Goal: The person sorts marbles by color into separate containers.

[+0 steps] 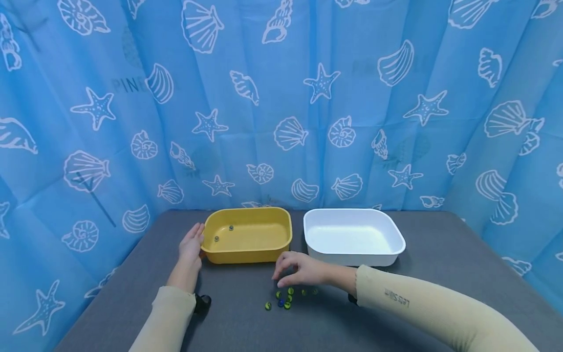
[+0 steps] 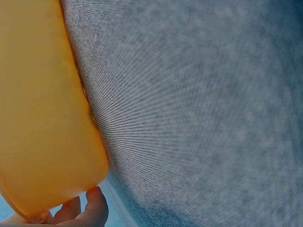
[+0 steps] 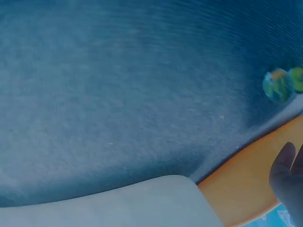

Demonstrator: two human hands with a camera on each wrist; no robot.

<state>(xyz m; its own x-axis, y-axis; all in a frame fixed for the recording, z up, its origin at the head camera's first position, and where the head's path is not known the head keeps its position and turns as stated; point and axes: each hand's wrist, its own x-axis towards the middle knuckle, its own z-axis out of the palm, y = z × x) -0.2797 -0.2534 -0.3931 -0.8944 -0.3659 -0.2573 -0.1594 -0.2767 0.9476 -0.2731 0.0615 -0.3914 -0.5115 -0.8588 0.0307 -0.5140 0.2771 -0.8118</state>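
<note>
My left hand (image 1: 190,244) rests against the left end of a yellow tray (image 1: 246,256), its fingers along the wall. In the left wrist view, fingertips (image 2: 97,201) touch the tray's end near a corner. Two small grey round pieces (image 1: 230,228) lie inside the tray at the left. My right hand (image 1: 303,269) hovers over the cloth in front of the trays, fingers bent loosely and thumb apart from them, with nothing visible between. Just below it lie several yellow-green marbles (image 1: 287,305) and one blue marble (image 1: 280,303).
A white tray (image 1: 354,259) stands to the right of the yellow one, with a narrow gap between them. Grey cloth (image 1: 237,313) covers the table. Behind hangs a blue curtain (image 1: 281,98) with white shells and starfish.
</note>
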